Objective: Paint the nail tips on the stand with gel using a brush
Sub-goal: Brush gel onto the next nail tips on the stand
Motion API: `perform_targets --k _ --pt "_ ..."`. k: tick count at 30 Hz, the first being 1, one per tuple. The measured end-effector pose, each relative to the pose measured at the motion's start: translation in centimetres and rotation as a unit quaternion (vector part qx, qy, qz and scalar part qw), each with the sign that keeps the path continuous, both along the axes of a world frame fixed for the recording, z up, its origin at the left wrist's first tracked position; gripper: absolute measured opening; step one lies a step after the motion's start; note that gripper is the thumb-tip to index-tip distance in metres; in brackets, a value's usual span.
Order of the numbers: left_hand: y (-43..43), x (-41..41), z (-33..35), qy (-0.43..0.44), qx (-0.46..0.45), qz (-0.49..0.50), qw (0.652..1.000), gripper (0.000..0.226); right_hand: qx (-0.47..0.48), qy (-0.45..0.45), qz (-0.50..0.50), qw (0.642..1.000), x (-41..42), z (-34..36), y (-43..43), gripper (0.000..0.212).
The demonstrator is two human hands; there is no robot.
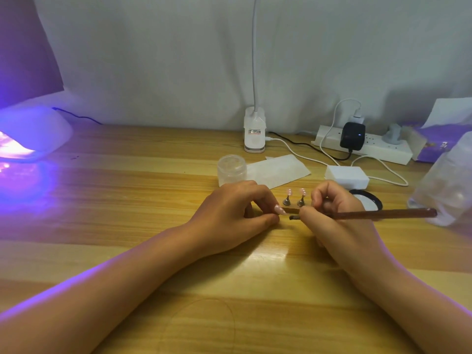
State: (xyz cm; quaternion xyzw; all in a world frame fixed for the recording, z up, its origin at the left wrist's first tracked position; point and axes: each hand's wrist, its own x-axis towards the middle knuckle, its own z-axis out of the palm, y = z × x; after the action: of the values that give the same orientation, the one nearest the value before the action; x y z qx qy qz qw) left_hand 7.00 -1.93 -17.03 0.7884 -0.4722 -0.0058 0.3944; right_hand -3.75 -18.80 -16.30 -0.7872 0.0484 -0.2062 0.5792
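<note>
Nail lamp [30, 134]: cut off by left edge, interior washed out by glare.
Plastic container [444, 185]: blurred, cut off at right.
Brush [378, 214]: tip bristles too small to tell; middle hidden in right hand [339, 221].
Lamp label [254, 131]: text unreadable.
Purple box [439, 139]: partly hidden, lettering illegible.

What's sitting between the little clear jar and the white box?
In the head view, a flat sheet of white paper lies on the table between the jar and the white box. The two small nail stands sit nearer, not between.
</note>
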Motion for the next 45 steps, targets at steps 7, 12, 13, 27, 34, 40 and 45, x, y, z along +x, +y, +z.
perform_targets --k 7,12,13,27,34,40,45 --pt "0.04 -0.01 -0.12 0.001 0.003 0.003 1.0 0.01 0.056 0.004 0.019 0.998 0.01 0.24 0.02 0.019" --pt "-0.1 -0.07 0.04 -0.003 0.01 0.01 1.0 0.011 0.009 0.027 0.032 0.999 0.18 0.14 0.1 0.018" --pt "-0.13 -0.09 0.08 -0.003 0.012 0.009 1.0 0.01 0.003 0.029 0.029 0.999 0.18 0.1 0.05 0.017" --pt "-0.06 -0.17 0.01 -0.018 -0.003 0.022 1.0 0.008 0.087 -0.014 -0.076 0.993 -0.05 0.41 -0.11 0.014" --pt "-0.07 -0.15 0.01 -0.012 0.036 0.038 0.999 0.01 0.113 0.0 -0.102 0.988 -0.01 0.3 -0.32 0.011" --pt "-0.12 -0.39 0.18 -0.015 0.031 0.035 0.999 0.012 0.122 0.01 -0.062 0.991 -0.18 0.56 -0.16 0.02" --pt "-0.19 -0.85 0.37 -0.022 0.029 0.058 0.998 0.01 0.115 0.014 -0.041 0.992 -0.09 0.62 0.09 0.014"
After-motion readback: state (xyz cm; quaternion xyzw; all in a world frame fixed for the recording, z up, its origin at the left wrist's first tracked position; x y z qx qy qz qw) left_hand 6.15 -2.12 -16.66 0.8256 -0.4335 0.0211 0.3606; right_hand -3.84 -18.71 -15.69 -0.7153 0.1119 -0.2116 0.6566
